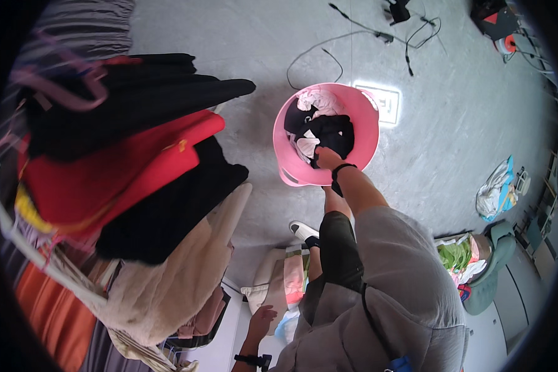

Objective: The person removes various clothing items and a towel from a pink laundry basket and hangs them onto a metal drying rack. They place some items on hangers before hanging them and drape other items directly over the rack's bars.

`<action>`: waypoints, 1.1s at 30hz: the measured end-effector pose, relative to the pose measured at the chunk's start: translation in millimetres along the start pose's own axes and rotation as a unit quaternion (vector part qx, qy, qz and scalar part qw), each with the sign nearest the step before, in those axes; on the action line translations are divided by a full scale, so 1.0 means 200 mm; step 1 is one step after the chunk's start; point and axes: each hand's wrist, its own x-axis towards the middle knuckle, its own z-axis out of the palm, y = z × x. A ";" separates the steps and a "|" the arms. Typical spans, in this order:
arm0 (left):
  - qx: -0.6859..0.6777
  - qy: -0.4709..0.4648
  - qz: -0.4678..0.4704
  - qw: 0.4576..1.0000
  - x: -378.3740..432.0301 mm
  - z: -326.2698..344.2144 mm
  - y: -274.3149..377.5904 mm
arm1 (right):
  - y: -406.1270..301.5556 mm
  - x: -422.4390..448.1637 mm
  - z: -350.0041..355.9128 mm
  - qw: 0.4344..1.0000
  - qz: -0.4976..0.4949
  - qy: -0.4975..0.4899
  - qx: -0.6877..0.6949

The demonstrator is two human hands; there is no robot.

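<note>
A pink plastic laundry basket [365,135] stands on the floor, with clothes heaped inside it. Black garments [331,131] lie in the middle of the heap, and a pale pink garment [321,101] is bunched at the far side. My right hand [328,159] reaches over the near rim, its curled fingers against a black garment and beside a small white piece of cloth [308,145]. Whether the fingers grip any cloth is hidden by the hand itself. Low beside my body, my left hand [263,320] holds nothing, its fingers loosely apart.
To the left, a clothes rack [32,253] carries hanging black, red [116,176] and beige garments [167,288]. Black cables [381,35] lie on the floor beyond the basket. A green chair [486,283] holding a bag stands right, near a plastic bag [494,193]. Folded fabric [294,274] lies by my foot.
</note>
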 end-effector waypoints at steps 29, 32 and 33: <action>0.357 0.169 0.518 0.759 -0.27 0.20 1.58 | -1.17 -1.94 -0.94 0.877 -0.442 0.098 0.159; -0.084 -0.019 0.510 0.856 -0.37 0.26 1.61 | -1.44 -2.17 -1.01 0.806 -0.552 0.032 0.214; -0.090 -0.011 0.520 0.849 -0.40 0.20 1.61 | -1.49 -2.22 -1.02 0.801 -0.562 0.028 0.204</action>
